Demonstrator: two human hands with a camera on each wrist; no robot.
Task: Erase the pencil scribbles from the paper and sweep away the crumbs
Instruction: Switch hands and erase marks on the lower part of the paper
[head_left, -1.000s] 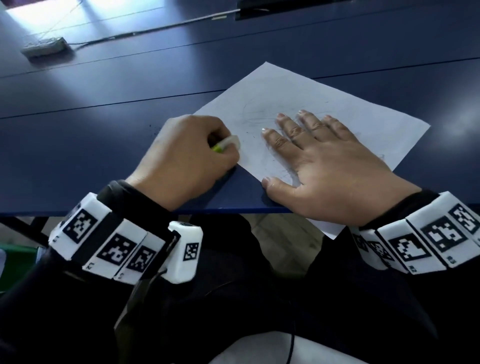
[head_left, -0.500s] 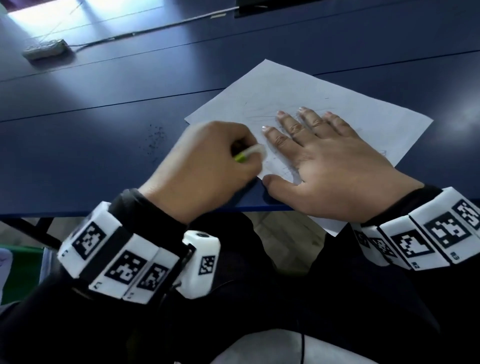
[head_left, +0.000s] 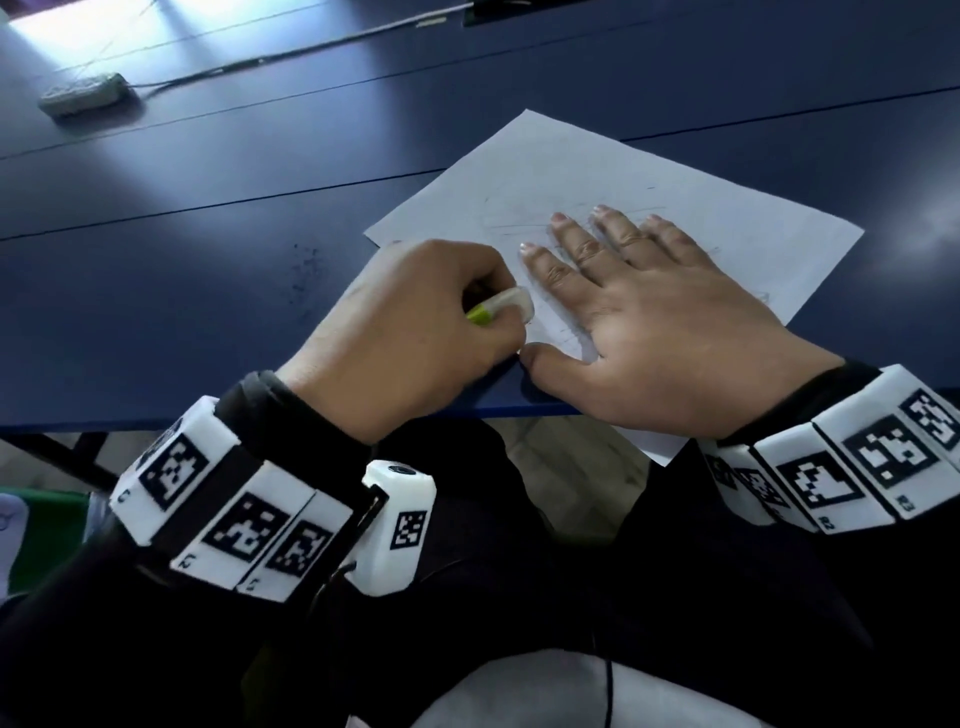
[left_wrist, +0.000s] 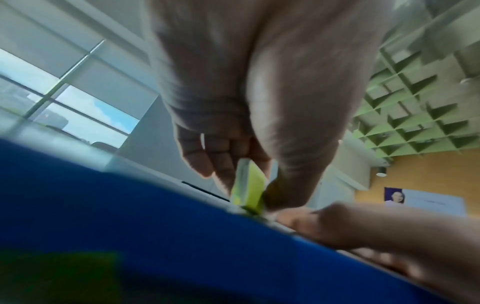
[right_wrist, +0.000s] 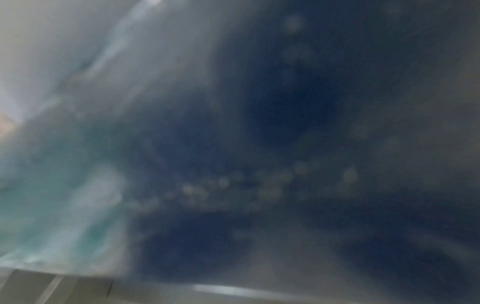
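Eraser (head_left: 501, 306) in left hand (head_left: 410, 332) has slid nearer right hand (head_left: 670, 332).

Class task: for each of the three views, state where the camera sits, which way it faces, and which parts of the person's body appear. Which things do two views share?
Head: looks down at paper, both hands, wristbands.
Left wrist: sits low, faces along left hand gripping eraser.
Right wrist: blurred, nothing identifiable.
Shared: head and left wrist both show eraser, left hand, right hand.
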